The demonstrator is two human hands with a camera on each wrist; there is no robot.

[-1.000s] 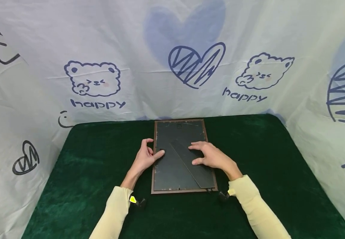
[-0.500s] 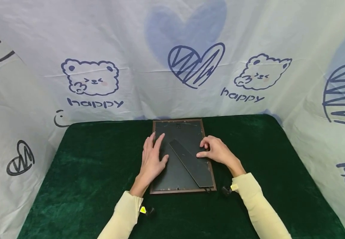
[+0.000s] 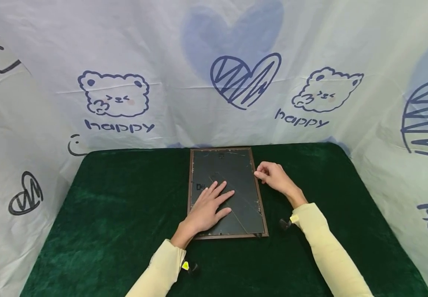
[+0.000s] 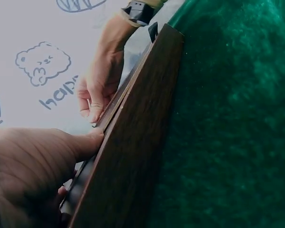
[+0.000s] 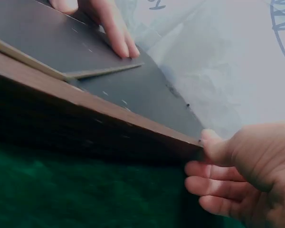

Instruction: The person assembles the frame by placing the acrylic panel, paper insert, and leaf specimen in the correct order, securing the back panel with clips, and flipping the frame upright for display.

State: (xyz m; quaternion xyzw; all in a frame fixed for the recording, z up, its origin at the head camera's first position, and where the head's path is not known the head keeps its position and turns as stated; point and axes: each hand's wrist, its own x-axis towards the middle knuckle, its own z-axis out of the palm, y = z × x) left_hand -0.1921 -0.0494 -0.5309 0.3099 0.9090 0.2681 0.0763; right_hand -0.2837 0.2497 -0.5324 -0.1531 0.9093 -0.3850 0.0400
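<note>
A picture frame (image 3: 241, 165) lies face down on the green cloth, its dark backing board up and its brown wooden rim showing. A stand leg (image 3: 244, 206) runs diagonally across the backing. My left hand (image 3: 207, 208) rests on the lower left of the backing with fingers spread, partly covering the leg. At the upper right edge, my right hand (image 3: 275, 176) has curled fingers. Its thumb (image 5: 213, 147) touches the rim in the right wrist view, and the other fingers lie beside the frame's outer side. The fine detail under the right fingertips is too small to tell.
Dark green velvety cloth (image 3: 132, 198) covers the table around the frame. A white curtain (image 3: 184, 115) printed with hearts and bears hangs behind and at both sides. Dark marks (image 3: 200, 187) show on the backing's left part.
My left hand has gone from the frame's left edge onto the backing, fingers spread. My right hand has shifted from over the backing up and right to the right edge, its fingers curling.
</note>
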